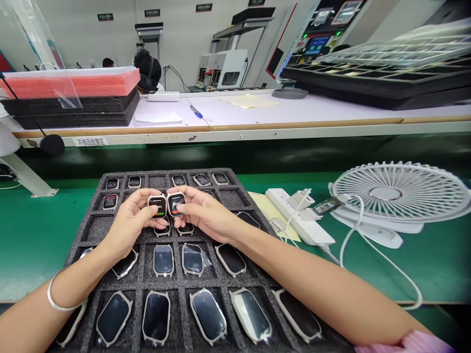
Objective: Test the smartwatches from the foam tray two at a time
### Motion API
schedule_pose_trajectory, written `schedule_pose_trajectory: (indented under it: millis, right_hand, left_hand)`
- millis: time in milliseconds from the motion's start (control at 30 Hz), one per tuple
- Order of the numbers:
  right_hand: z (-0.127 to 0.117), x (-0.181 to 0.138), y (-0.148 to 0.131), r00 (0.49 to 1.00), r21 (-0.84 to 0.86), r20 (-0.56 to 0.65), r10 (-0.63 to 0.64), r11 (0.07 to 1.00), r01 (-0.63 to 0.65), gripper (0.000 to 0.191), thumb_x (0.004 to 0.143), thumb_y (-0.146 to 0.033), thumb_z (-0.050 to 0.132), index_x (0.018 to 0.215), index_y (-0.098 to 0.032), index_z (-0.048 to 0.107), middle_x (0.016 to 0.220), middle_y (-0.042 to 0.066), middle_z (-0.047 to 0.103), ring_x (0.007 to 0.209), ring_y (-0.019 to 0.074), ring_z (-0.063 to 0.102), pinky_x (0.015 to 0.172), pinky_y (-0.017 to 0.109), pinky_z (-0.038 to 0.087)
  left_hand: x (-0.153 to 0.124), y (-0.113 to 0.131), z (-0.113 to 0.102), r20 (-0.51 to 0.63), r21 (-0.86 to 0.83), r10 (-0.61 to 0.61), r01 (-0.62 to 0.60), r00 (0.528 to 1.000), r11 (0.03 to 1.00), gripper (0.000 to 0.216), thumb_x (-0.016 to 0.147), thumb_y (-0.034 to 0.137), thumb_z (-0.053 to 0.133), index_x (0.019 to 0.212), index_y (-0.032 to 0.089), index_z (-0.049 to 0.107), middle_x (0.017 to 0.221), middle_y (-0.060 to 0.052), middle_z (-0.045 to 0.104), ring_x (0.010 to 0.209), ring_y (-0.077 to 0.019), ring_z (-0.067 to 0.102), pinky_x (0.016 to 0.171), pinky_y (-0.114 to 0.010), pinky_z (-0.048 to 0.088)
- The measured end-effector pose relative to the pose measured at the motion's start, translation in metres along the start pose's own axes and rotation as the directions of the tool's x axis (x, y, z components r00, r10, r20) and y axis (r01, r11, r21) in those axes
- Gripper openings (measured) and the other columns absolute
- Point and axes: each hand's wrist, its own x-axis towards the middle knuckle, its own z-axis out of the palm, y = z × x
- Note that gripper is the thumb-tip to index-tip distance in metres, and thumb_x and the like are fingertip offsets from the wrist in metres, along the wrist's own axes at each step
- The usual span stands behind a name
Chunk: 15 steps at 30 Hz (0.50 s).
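Observation:
In my left hand (134, 218) is a smartwatch case (157, 201) without a strap, its lit screen facing me with a green bar low on it. My left thumb lies on that screen. Close beside it, my right hand (204, 211) grips a second smartwatch case (175, 200), which shows a red mark near the bottom, my thumb at its edge. Both are held up over a dark foam tray (138, 279) whose compartments hold several more watch cases, such as a dark-screened one (156, 316) at the front. Some screens in the back rows are lit.
Right of the tray lie a white power strip (298, 215) with plugs and cables, and a white fan (397, 191). A raised shelf (221, 117) behind carries a blue pen (196, 112), foam stacks and trays. Another person's head (147, 68) shows beyond.

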Motion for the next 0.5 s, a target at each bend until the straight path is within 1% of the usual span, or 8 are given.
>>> schedule_pose_trajectory:
  millis: [133,233,267,333,367,400,433,500]
  right_hand:
    - [0.001,0.001,-0.001,0.999,-0.003,-0.051,-0.009,1.0,0.008,0.043,0.074,-0.012,0.071,0.115,-0.018,0.058,0.083,-0.002,0.067,0.066,0.0113,0.067,0.062,0.022,0.049]
    - [0.001,0.0,-0.002,0.998,0.003,-0.068,-0.016,1.0,0.017,0.046,0.073,-0.012,0.071,0.117,-0.019,0.057,0.083,-0.001,0.067,0.068,0.0122,0.067,0.063,0.023,0.05]
    - [0.001,0.0,-0.002,0.998,0.008,-0.06,-0.016,1.0,0.016,0.05,0.073,-0.012,0.072,0.12,-0.019,0.057,0.086,0.0,0.068,0.071,0.013,0.068,0.065,0.023,0.051]
    - [0.0,0.0,-0.002,0.999,0.014,-0.042,-0.016,1.0,0.017,0.058,0.074,-0.014,0.075,0.128,-0.02,0.054,0.094,0.002,0.068,0.077,0.0143,0.069,0.071,0.026,0.054]
    - [0.0,-0.001,-0.002,0.999,0.005,-0.034,-0.019,1.0,0.02,0.062,0.075,-0.017,0.077,0.132,-0.021,0.053,0.098,0.003,0.068,0.08,0.0148,0.069,0.075,0.028,0.055]
    - [0.0,-0.001,-0.002,0.999,-0.015,-0.029,-0.028,1.0,0.028,0.063,0.077,-0.019,0.078,0.134,-0.022,0.052,0.101,0.003,0.066,0.081,0.0149,0.069,0.077,0.029,0.056]
    - [0.0,-0.002,-0.002,0.999,-0.045,-0.025,-0.046,0.998,0.045,0.063,0.079,-0.021,0.079,0.136,-0.023,0.052,0.103,0.003,0.065,0.081,0.0145,0.069,0.078,0.029,0.056]
    - [0.002,-0.006,-0.002,0.995,-0.125,-0.01,-0.097,0.988,0.095,0.059,0.084,-0.025,0.078,0.137,-0.024,0.053,0.105,0.003,0.061,0.077,0.0127,0.067,0.075,0.028,0.056]
  left_hand:
    - [0.003,0.0,0.0,-0.003,0.004,0.02,-0.02,1.0,1.0,0.044,0.076,0.028,0.076,0.116,0.018,0.061,0.104,-0.004,0.066,0.067,-0.0157,0.072,0.067,-0.029,0.062]
    - [-0.001,0.004,0.005,0.003,0.001,0.071,-0.071,0.997,0.997,0.053,0.073,0.018,0.078,0.123,0.02,0.061,0.104,-0.004,0.067,0.068,-0.0113,0.068,0.066,-0.023,0.059]
    - [-0.006,0.007,0.007,0.031,-0.02,0.095,-0.095,0.995,0.995,0.055,0.072,0.014,0.079,0.124,0.021,0.062,0.101,-0.003,0.067,0.07,-0.0101,0.066,0.067,-0.02,0.057]
    - [-0.022,0.016,0.012,0.192,-0.084,0.11,-0.096,0.975,0.992,0.057,0.072,0.007,0.08,0.124,0.026,0.066,0.095,-0.001,0.067,0.074,-0.0092,0.063,0.067,-0.016,0.054]
    - [-0.032,0.02,0.013,0.314,-0.126,0.106,-0.069,0.944,0.99,0.058,0.073,0.005,0.079,0.124,0.03,0.067,0.091,0.0,0.067,0.074,-0.0094,0.063,0.066,-0.016,0.053]
    - [-0.043,0.025,0.014,0.464,-0.138,0.066,-0.002,0.883,0.99,0.061,0.075,0.005,0.079,0.127,0.034,0.067,0.09,0.0,0.067,0.073,-0.0104,0.064,0.064,-0.016,0.052]
    - [-0.053,0.029,0.015,0.569,-0.16,0.061,0.037,0.82,0.986,0.062,0.076,0.007,0.078,0.129,0.036,0.066,0.091,-0.001,0.068,0.074,-0.0125,0.065,0.063,-0.018,0.053]
    - [-0.07,0.038,0.015,0.686,-0.168,0.06,0.078,0.725,0.983,0.05,0.083,0.02,0.078,0.129,0.036,0.068,0.092,-0.004,0.069,0.077,-0.0175,0.068,0.065,-0.024,0.055]
